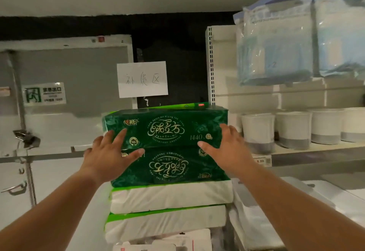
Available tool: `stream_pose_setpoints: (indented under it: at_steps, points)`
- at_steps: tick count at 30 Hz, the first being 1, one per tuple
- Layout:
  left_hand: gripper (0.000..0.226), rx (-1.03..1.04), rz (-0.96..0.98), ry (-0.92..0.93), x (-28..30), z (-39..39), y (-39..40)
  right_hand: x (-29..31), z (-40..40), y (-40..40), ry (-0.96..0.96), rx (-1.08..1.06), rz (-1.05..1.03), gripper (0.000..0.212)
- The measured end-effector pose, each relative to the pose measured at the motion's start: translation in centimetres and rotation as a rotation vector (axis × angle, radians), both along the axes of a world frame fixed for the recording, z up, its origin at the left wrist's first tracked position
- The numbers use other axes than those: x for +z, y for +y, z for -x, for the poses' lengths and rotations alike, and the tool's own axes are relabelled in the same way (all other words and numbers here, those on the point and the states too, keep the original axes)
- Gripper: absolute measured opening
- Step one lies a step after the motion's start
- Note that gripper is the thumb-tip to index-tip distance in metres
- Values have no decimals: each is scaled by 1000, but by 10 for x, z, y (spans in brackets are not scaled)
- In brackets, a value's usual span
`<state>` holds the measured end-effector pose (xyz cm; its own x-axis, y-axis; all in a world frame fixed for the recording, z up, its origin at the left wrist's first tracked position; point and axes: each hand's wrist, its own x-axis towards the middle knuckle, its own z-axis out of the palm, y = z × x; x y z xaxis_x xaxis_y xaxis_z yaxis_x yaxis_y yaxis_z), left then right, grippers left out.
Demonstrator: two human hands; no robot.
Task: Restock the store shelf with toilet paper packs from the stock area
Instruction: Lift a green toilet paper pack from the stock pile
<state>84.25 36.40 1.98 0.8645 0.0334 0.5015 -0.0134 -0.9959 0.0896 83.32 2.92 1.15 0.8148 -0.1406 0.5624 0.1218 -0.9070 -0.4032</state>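
A stack of toilet paper packs stands in front of me. The top dark green pack [165, 127] lies on a second green pack [169, 169], turned upside down. Under them are two white packs with green edges [171, 198]. My left hand [110, 154] rests with fingers spread against the left front of the top pack. My right hand [227, 150] is spread on its right front corner. Neither hand has closed around the pack.
A handwritten paper sign [142, 79] hangs on the dark wall behind the stack. At right, a white shelf [308, 149] holds several white-and-grey cups [294, 129]; blue plastic-wrapped packs [296, 39] sit above. Grey doors with an exit sign [44, 94] are at left.
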Motion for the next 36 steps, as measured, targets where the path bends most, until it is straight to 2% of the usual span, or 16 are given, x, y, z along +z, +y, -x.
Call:
stream_pose_setpoints:
  at_steps: [4, 8, 10, 13, 16, 18, 20, 22, 25, 27, 31, 34, 36]
  points:
    - [100, 7, 89, 10, 8, -62, 6, 11, -66, -10, 8, -23, -72, 107]
    - [98, -30, 333, -12, 16, -126, 26, 22, -125, -20, -17, -35, -239, 103]
    - [101, -55, 513, -44, 16, -154, 36, 23, -149, -26, -61, -49, -352, 99]
    - [99, -74, 749, -203, 18, -184, 47, 26, -179, -32, -86, -97, -530, 104]
    - [93, -55, 873, -374, 23, -205, 53, 25, -203, -35, -92, -136, -661, 107]
    - [97, -36, 963, -447, 23, -222, 60, 24, -219, -37, -102, -145, -734, 102]
    - [108, -25, 1090, -410, 20, -239, 71, 24, -230, -38, -115, -145, -791, 94]
    - [118, -100, 1264, -311, 16, -252, 81, 23, -236, -38, -142, -114, -846, 93]
    - [109, -227, 1459, -161, 19, -257, 85, 25, -241, -41, -201, -46, -999, 106]
    - [109, -251, 1508, -94, 22, -261, 83, 29, -244, -42, -207, -9, -1101, 117]
    - [113, -280, 1536, -129, 22, -263, 76, 31, -247, -33, -201, 45, -1136, 83]
    - [124, -286, 1578, -208, 17, -261, 76, 34, -246, -29, -262, 54, -1142, 85]
    - [115, -299, 1569, -250, 19, -253, 72, 39, -244, -28, -288, 67, -1145, 85]
